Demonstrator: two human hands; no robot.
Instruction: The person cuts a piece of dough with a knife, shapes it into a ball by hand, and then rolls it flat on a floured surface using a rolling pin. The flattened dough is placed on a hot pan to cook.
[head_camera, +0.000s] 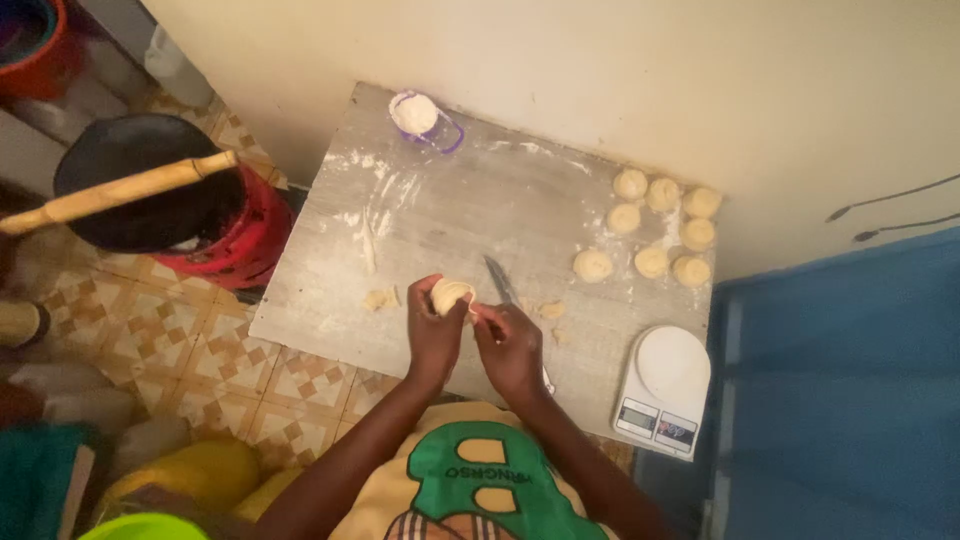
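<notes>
My left hand (432, 335) grips a pale coiled dough piece (450, 294) just above the floured grey board (460, 215). My right hand (510, 345) pinches the loose tail of that same dough at its right side. A knife (500, 280) lies on the board just beyond my right hand. A small scrap of dough (380, 298) rests to the left of my left hand, and a thin dough strip (368, 248) lies further back. Several rolled dough coils (660, 228) sit grouped at the board's far right.
A white kitchen scale (665, 392) sits at the board's near right corner. A small cup of flour (418, 116) stands at the far edge. Left of the board, a black pan with a wooden handle (130, 185) rests on a red stove (250, 235). A wall runs behind.
</notes>
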